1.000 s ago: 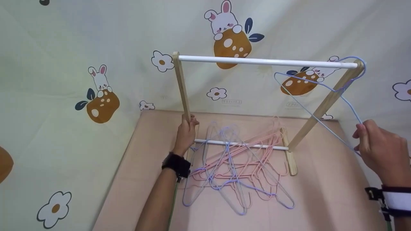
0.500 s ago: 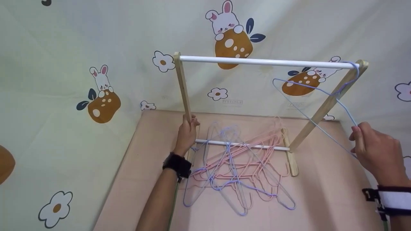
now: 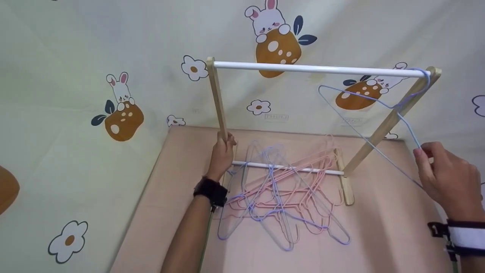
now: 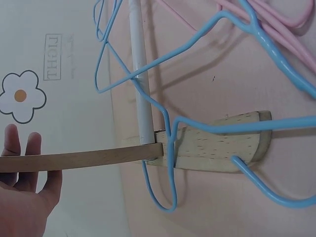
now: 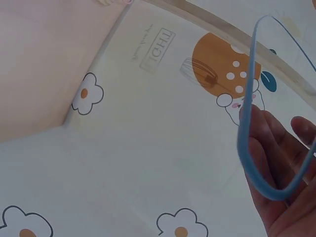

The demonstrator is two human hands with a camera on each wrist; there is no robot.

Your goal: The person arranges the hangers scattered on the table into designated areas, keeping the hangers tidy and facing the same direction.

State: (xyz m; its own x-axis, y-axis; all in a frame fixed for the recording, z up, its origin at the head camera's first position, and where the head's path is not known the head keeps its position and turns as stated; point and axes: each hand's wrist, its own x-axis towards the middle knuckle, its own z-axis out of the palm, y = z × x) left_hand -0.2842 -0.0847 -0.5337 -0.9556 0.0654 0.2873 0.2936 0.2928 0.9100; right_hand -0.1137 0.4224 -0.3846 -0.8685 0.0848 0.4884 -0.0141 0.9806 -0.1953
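A small garment rack has a white top rail (image 3: pixel 322 69) between two wooden posts. My left hand (image 3: pixel 221 157) grips its left post (image 3: pixel 216 98) low down; in the left wrist view, fingers show on both sides of that post (image 4: pixel 98 157). My right hand (image 3: pixel 449 174) pinches the right shoulder of a blue clothes hanger (image 3: pixel 396 109). The hanger's hook lies over the rail's right end, beside the right post (image 3: pixel 390 123). In the right wrist view the hanger's rounded end (image 5: pixel 244 143) passes in front of my fingers.
A tangled pile of pink hangers (image 3: pixel 291 204) and blue hangers (image 3: pixel 280 211) lies around the lower white rail (image 3: pixel 257 165). The rack's right foot (image 3: pixel 346 189) stands on the pinkish surface (image 3: pixel 386 227). A printed sheet (image 3: pixel 151 45) hangs behind and at the left.
The blue hanger's hook has shifted left, from around the right post's top onto the rail's end. My right hand moved slightly left with it, while my left hand stays on the post.
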